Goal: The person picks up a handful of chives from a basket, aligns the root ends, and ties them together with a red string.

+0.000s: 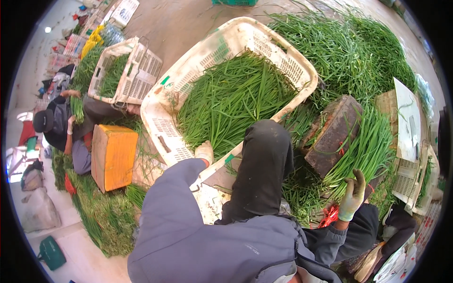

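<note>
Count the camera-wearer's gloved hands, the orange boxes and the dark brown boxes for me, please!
Gloved hands: 2, left hand at the big white basket, right hand
Orange boxes: 1
Dark brown boxes: 1
Total: 4

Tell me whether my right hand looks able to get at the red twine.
Probably yes: the gloved right hand looks close to the red twine, and nothing visible stands between them.

A produce workroom (184,23): heaped greens (344,52), plastic crates (283,59).
</note>
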`<state>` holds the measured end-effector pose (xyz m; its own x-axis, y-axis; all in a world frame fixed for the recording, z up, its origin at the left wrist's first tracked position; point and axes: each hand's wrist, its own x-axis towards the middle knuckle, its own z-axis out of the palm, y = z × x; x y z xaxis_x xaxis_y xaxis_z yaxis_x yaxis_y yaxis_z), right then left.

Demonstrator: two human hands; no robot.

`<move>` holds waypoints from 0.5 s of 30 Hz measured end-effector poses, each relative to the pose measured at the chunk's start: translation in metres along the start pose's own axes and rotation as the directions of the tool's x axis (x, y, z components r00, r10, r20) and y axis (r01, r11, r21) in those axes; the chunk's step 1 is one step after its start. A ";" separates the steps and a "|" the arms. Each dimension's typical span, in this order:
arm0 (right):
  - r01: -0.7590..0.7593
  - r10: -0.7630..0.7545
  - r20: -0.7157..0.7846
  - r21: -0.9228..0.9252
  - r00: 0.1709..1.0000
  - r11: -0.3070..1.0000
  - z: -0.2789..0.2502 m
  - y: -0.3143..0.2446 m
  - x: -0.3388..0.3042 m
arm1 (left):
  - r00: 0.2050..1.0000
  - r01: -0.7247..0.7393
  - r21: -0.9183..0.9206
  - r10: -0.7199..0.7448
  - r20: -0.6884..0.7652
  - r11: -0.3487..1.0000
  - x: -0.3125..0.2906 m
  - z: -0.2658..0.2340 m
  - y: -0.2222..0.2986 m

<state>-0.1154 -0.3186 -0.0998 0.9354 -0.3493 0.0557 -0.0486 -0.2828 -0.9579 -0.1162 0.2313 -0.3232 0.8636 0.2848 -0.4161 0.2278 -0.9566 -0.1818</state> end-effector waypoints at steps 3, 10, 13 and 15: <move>-0.026 0.027 -0.016 0.070 0.999 0.997 0.003 0.006 -0.006 | 0.924 -0.055 0.135 0.102 -0.368 0.989 0.003 0.021 0.001; 0.034 -0.028 0.108 -0.054 0.994 0.998 0.004 0.007 0.003 | 0.970 0.133 -0.129 -0.102 0.221 0.983 -0.002 -0.056 0.002; -0.039 0.036 0.065 0.057 0.997 0.998 -0.009 0.007 0.003 | 0.941 0.001 -0.176 0.058 0.333 0.984 0.002 -0.125 -0.014; -0.095 0.084 0.087 0.137 0.993 0.986 -0.007 0.005 0.002 | 0.810 -0.302 -0.232 0.377 0.448 0.925 0.009 -0.141 -0.047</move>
<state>-0.1157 -0.3267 -0.1027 0.9548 -0.2931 -0.0494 -0.0890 -0.1233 -0.9884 -0.0560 0.2705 -0.1928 0.5843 -0.1023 -0.8051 0.0540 -0.9849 0.1643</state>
